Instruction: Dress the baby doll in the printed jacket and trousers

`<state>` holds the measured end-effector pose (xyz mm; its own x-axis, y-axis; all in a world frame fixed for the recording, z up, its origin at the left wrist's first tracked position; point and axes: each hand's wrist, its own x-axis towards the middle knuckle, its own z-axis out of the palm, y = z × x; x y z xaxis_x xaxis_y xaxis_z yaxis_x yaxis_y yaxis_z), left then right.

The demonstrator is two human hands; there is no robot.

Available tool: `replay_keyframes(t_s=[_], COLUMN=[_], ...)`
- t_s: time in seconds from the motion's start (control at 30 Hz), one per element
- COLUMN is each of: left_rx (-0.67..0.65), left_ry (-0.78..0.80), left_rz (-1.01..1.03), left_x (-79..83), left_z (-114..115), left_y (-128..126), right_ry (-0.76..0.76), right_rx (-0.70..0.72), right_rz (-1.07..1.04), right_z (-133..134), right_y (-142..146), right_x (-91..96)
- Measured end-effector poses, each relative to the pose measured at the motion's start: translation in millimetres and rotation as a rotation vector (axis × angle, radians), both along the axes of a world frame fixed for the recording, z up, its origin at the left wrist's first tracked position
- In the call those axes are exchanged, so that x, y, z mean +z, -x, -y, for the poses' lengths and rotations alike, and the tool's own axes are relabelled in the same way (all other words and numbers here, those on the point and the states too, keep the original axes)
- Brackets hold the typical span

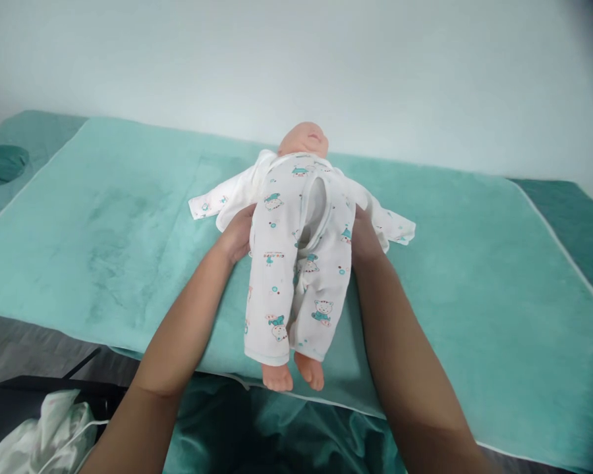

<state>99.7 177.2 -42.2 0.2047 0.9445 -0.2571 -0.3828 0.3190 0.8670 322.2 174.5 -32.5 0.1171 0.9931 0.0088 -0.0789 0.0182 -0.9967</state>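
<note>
A baby doll [304, 139] lies on its back, head toward the wall and bare feet at the near edge. It wears a white long-sleeved top [247, 185] with sleeves spread out, and white split-crotch trousers [277, 276] printed with bears reach up to its chest. My left hand [240, 234] is at the left side of the doll, its fingers tucked behind the trousers. On the opposite side my right hand [364, 237] holds in the same way, partly covered by the cloth. Both hands' fingertips are hidden.
A green plush cover [128, 263] spreads over the table, against a white wall [296, 59]. At lower left, a bundle of printed white cloth [49, 431] rests on a black chair [24, 395]. A darker green fold [2, 163] shows at the far left.
</note>
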Motion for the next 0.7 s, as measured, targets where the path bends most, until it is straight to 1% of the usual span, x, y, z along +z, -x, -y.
replay_keyframes(t_s=[0.1, 0.17, 0.23, 0.33, 0.4, 0.57, 0.7], left_rx=[0.011, 0.04, 0.065, 0.077, 0.08, 0.084, 0.098], left_ry=[0.012, 0.03, 0.042, 0.031, 0.02, 0.031, -0.051], left_rz=[0.024, 0.037, 0.046, 0.057, 0.06, 0.067, 0.065], left_x=[-3.6, -6.3, -9.2, -12.2, -12.8, -10.8, -8.9], left_z=[-1.4, -2.5, -3.7, -4.8, -4.9, -5.0, -4.3], left_y=[-1.0, -1.9, -2.9, -4.3, -4.8, -5.9, -7.6], right_ry=[0.027, 0.041, 0.039, 0.005, -0.019, -0.011, 0.023], right_rx=[-0.056, -0.097, -0.111, -0.08, -0.055, -0.027, -0.039], right_rz=[-0.034, -0.008, 0.099, 0.322, 0.394, 0.378, 0.376], right_z=[0.8, -0.2, -2.0, -4.1, -4.4, -2.7, -2.6], right_y=[7.4, 8.9, 6.9, 0.6, -2.5, -1.5, -0.7], right_x=[4.0, 3.5, 0.8, -3.8, -5.3, -3.6, -2.5])
